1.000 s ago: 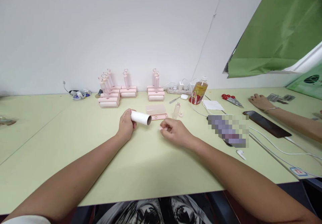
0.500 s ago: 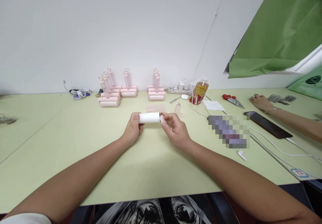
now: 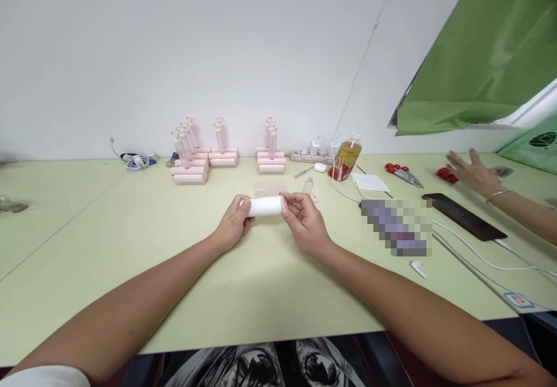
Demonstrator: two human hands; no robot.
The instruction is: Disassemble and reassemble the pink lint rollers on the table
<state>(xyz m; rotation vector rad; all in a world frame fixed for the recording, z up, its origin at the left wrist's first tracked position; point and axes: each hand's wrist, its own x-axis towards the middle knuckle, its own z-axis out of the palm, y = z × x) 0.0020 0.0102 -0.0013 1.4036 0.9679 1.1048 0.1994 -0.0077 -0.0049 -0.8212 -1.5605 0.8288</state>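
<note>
A white paper roll (image 3: 266, 205) lies level between my two hands, just above the pale green table (image 3: 130, 248). My left hand (image 3: 235, 224) grips its left end with curled fingers. My right hand (image 3: 304, 221) pinches its right end, where a small pink piece was held a moment ago; I cannot make it out now. Just behind the roll lie a flat pink cover (image 3: 270, 187) and a small clear bottle (image 3: 308, 186).
Pink lint rollers (image 3: 191, 161) stand in groups near the wall. A power strip (image 3: 311, 156), an orange drink bottle (image 3: 345, 159), red-handled scissors (image 3: 402, 172), a dark phone (image 3: 463, 216), cables and an earbud (image 3: 418, 268) lie to the right. Another person's hand (image 3: 472, 172) hovers at far right.
My right hand rose from the table with a small pink piece and met the roll's right end. The roll turned level. The other person's hand lifted and moved right.
</note>
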